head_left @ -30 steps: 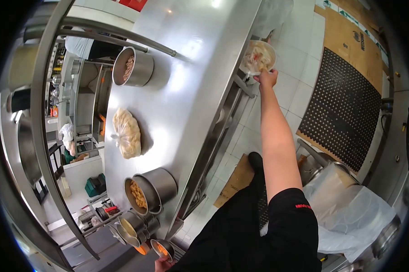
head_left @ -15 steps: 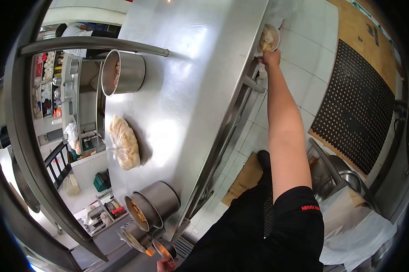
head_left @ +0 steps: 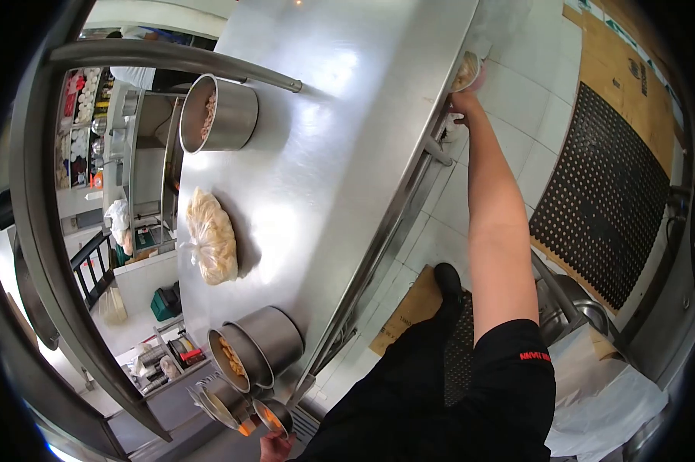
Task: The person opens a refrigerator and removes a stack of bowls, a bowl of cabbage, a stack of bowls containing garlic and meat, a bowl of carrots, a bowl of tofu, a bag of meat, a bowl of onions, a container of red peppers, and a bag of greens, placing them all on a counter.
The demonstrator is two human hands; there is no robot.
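My right hand (head_left: 463, 102), at the end of my outstretched arm, grips the near side of a light-rimmed bowl (head_left: 466, 72) with pale contents, just beyond the edge of the steel table (head_left: 317, 154). Some of its fingers show below the bowl. At the bottom, my left hand (head_left: 276, 446) is closed at the rim of a small metal bowl (head_left: 273, 416) with orange pieces inside. Next to it are an open-topped steel pot (head_left: 230, 360) with yellowish pieces and a shallow pan (head_left: 217, 406).
A steel pot (head_left: 218, 114) with pinkish pieces and a tied clear bag (head_left: 211, 237) of pale food stand on the table. A metal rail (head_left: 178, 55) crosses above. To the right are a black perforated mat (head_left: 603, 192) and a plastic-covered bin (head_left: 601, 385).
The view has shifted slightly. My right hand and the pale bowl have moved a little down and to the right in the picture. My left hand stays by the small bowl.
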